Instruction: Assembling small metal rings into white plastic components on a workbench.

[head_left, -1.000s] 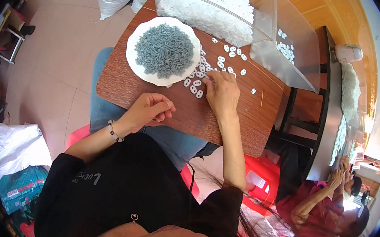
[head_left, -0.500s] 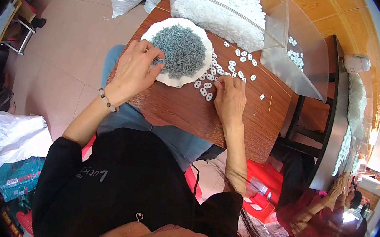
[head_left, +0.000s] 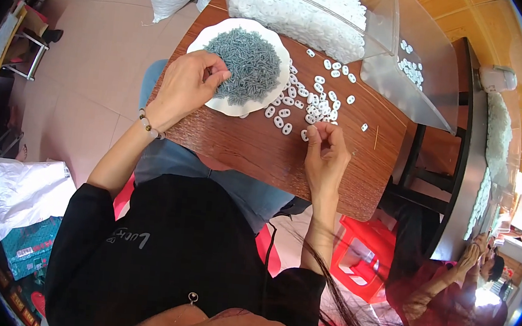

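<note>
A white scalloped plate on the table holds a heap of small grey-blue, screw-like pieces. Over the plate's left side, my left hand has thumb and forefinger pinched together; whatever lies between them is too small to make out. To the right of the plate, white oval pieces with two holes lie scattered, some piled together. My right hand is at the near side of that pile, its thumb and forefinger closed, with one white oval piece at their tips.
Behind the plate stands a clear bin full of white pieces, beside a second clear container with a few. The brown table's near edge meets my lap. A red stool is at right; another person's hands work at a further table.
My right hand has moved slightly right and nearer me, and more white oval pieces now lie piled in front of it. My left hand stays at the plate, its fingers closer together.
</note>
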Tool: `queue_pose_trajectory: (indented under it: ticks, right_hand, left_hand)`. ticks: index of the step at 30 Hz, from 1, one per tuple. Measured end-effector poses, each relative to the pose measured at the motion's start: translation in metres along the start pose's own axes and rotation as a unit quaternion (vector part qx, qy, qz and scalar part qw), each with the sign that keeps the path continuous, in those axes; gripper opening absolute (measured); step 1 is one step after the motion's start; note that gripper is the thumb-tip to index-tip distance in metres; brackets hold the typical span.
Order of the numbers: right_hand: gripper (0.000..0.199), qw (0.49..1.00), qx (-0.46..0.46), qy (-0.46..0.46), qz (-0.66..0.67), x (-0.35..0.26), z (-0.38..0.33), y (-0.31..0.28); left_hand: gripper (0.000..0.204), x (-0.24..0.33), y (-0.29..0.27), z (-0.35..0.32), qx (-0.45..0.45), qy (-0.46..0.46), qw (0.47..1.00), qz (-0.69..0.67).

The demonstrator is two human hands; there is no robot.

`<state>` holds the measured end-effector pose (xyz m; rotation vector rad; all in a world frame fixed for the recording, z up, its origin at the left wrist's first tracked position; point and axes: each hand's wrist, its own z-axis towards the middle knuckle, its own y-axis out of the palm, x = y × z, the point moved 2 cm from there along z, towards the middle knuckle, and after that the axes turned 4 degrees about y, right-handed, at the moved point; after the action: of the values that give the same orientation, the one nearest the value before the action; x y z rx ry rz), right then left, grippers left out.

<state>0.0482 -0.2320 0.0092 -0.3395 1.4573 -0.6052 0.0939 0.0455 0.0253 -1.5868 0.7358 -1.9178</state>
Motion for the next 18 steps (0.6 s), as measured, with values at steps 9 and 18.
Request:
queue_pose_trajectory:
  ticks: [9, 18]
  right_hand:
    - [0.009, 0.982, -0.093, 0.086, 0.143, 0.002, -0.006, 0.007]
    - [0.009, 0.975, -0.107, 0.077, 0.18, -0.002, -0.008, 0.013]
  left_hand:
    - [0.018, -0.026, 0.012, 0.009, -0.063, -0.154, 0.901, -0.401]
    - [0.022, -0.019, 0.008, 0.007, -0.097, -0.187, 0.833, -0.511]
